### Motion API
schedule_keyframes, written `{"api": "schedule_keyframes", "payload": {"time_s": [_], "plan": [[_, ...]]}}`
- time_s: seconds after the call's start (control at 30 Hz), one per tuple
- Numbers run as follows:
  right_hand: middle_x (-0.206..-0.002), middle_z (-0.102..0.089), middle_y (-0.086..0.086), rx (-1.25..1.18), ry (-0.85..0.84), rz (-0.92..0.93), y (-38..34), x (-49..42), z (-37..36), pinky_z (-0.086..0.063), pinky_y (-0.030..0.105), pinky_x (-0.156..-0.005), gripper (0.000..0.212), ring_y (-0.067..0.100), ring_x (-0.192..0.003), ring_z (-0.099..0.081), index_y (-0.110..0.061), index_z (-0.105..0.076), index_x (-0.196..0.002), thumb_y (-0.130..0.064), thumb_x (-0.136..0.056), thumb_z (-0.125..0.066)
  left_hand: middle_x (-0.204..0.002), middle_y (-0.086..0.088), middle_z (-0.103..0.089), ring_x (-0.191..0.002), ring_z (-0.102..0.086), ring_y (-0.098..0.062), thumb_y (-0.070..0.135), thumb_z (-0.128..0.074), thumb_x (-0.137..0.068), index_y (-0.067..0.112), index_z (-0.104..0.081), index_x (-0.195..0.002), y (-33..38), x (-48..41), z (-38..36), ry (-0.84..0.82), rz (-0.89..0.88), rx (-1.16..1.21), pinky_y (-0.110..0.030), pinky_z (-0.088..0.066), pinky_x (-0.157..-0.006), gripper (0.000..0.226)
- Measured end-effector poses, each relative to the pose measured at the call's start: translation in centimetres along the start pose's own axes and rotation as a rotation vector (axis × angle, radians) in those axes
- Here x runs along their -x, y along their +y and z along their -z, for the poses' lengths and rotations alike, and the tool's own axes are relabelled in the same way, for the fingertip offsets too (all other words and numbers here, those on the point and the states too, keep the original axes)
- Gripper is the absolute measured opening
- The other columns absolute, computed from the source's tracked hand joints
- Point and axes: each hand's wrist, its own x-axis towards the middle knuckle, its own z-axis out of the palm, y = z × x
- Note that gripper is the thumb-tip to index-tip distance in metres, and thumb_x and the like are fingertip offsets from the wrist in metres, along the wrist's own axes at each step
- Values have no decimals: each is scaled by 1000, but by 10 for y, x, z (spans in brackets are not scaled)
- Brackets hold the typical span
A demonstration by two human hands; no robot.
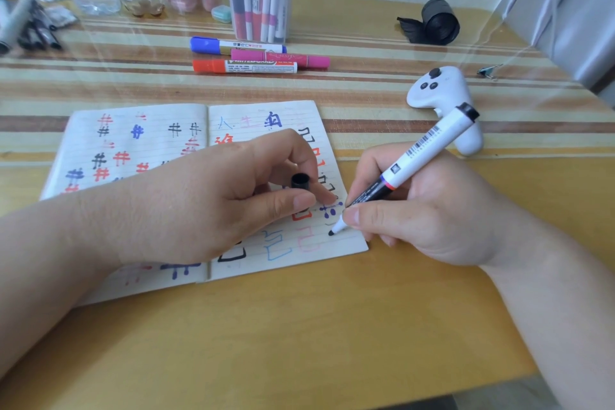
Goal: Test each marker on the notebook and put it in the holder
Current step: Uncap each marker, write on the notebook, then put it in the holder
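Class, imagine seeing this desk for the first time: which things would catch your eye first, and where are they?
The right hand holds an uncapped marker, tip on the lower right page of the open notebook, covered in colourful scribbles, at centre. Beside it, the left hand pinches the black cap. Behind, three markers lie before the clear holder.

The tablecloth (133, 83) is brown-and-cream striped, the marker (429, 146) white, the notebook (139, 143) inked red, blue, black, perhaps pink.
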Motion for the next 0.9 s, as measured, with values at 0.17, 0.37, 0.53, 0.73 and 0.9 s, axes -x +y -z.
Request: {"api": "schedule_keyframes", "payload": {"time_s": [0.17, 0.37, 0.53, 0.73, 0.9], "plan": [[-60, -56, 21, 83, 51, -17, 0, -2, 0, -36, 35, -48, 15, 17, -50, -47, -9, -60, -68, -18, -70, -72, -115, 31, -70, -86, -67, -44, 59, -43, -89, 34, -47, -109, 0, 0, 1, -12, 4, 1, -60, -57, -76, 32], [-59, -54, 23, 134, 86, -34, 0, -3, 0, -35, 37, -49, 15, 23, -51, -45, -9, -58, -65, -19, -66, -69, -115, 30, -71, -86, -67, -45, 58, -44, -90, 33, -47, -109, 0, 0, 0, -5, -11, 7, -61, -56, -77, 31], [-57, -55, 22, 74, 75, -24, 2, -2, 3, -35, 31, -46, 13, 22, -49, -47, -8, -59, -66, -16, -68, -69, -114, 32, -70, -87, -68, -40, 58, -43, -89, 34, -47, -107, 1, 0, 0, 2, -13, -10, -59, -57, -76, 31], [-58, -62, 12, -41, 20, 28, 7, 2, 3, -39, 24, -46, 12, 17, -49, -52, -7, -63, -73, -14, -75, -73, -112, 35, -69, -84, -68, -41, 54, -49, -94, 34, -47, -107, 1, -1, 1, -2, 3, -39, -57, -57, -75, 24], [-58, -64, 6, -37, 10, 46, 9, 1, 2, -42, 30, -49, 11, 15, -50, -54, -9, -64, -75, -14, -77, -73, -114, 32, -70, -85, -67, -44, 58, -44, -90, 32, -47, -109, 0, -1, 0, -3, -10, -24, -59, -57, -77, 32]]}}
